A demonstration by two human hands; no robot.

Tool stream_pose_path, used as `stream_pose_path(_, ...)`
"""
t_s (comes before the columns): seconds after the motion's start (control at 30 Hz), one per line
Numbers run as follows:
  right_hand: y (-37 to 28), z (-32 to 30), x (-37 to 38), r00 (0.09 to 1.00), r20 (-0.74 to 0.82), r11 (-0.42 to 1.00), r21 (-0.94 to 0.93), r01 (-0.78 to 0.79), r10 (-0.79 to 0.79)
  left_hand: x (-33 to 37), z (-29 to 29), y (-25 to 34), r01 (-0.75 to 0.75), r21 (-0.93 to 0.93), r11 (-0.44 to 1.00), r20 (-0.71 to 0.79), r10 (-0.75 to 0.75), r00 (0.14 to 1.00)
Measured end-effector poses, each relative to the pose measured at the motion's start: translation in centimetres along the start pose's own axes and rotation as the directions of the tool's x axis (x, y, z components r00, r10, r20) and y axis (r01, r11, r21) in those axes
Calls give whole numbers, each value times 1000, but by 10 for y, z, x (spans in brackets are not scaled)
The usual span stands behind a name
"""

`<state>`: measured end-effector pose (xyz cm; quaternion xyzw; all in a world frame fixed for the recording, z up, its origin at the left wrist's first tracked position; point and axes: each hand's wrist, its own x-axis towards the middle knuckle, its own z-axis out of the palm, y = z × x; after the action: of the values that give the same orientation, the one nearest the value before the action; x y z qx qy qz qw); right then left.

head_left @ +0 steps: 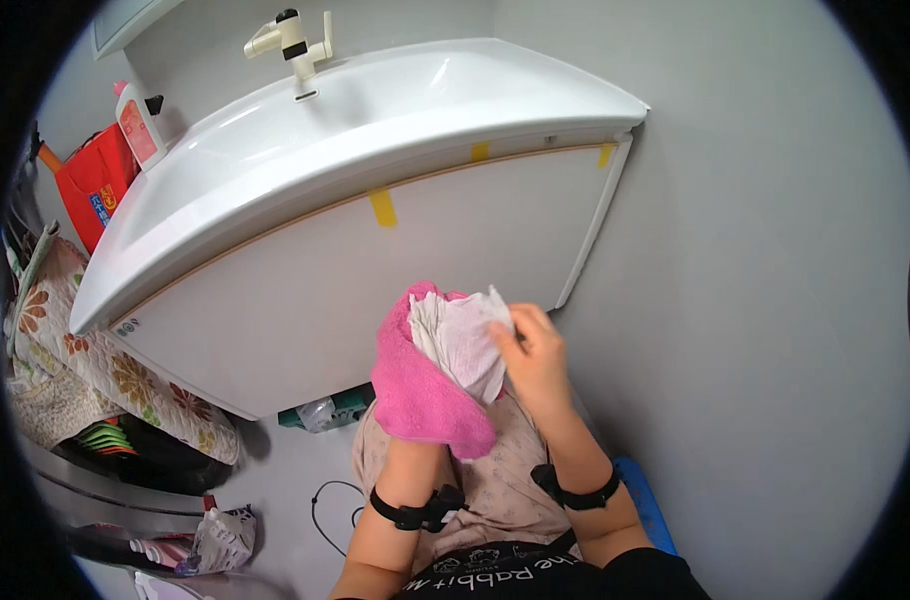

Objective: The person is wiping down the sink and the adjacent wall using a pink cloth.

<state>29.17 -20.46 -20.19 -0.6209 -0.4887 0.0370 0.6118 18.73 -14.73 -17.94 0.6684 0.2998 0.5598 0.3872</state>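
Observation:
A pink towel (420,400) covers my left hand, hiding its fingers; only the wrist and forearm come out below. It is held up over my lap by that arm. On the towel's upper side lies a crumpled white cloth (465,340), thin and slightly pinkish. My right hand (535,355) pinches the right edge of this cloth between thumb and fingers. Both forearms carry a black strap (585,492) with a small dark device. Patterned light trousers (485,495) show beneath the hands.
Ahead stands a white washbasin (375,110) with a cream tap (295,45), above a white cabinet front (305,300). A white bottle (140,128) and red bag (95,185) sit at the left. Quilted floral fabric (135,370) hangs below. A grey wall (755,250) closes the right side.

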Motion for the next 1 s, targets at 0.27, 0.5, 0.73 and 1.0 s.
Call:
stream_pose_path(0.27,-32,-67,41,940,-326,853,-514,-90,-97,1,-29,-3,-440,844,306,399,190,897)
stream_pose_path(0.5,-41,-4,13,909,248,770,-484,416,-335,-15,-10,-21,-269,492,828,283,140,949)
stream_pose_path(0.73,-40,-35,22,999,-17,874,-485,31,-45,-29,-20,-9,-253,665,703,529,-204,824)
stream_pose_path(1.0,-67,-12,-31,744,615,889,-148,434,-261,-74,1,-106,456,-889,36,430,-274,860)
